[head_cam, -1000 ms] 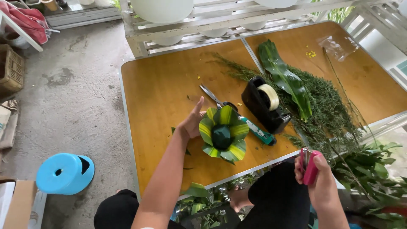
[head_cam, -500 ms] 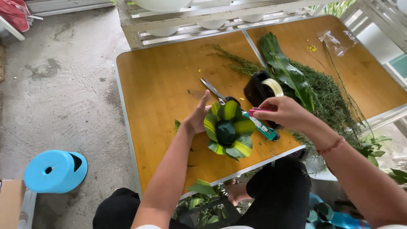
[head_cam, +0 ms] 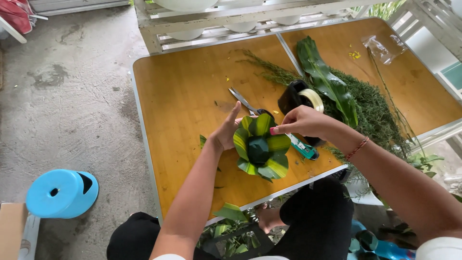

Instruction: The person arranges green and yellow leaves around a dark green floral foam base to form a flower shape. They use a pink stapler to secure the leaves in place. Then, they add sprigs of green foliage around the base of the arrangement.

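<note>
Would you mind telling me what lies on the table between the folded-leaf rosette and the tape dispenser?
In the head view, the person's right hand reaches across that stretch, fingertips at the folded-leaf rosette; a green-handled tool lies beneath it, before the tape dispenser.

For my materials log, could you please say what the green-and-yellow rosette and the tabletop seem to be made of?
The green-and-yellow folded rosette looks like fresh striped leaves, glossy and creased into points. The orange-brown tabletop seems to be smooth wood-look laminate with a pale metal rim, though I cannot be sure.

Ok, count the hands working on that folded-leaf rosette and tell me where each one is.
2. The left hand steadies the leaf rosette from its left side; the right hand pinches the upper right edge, in front of the tape dispenser. No other hands show.
</note>
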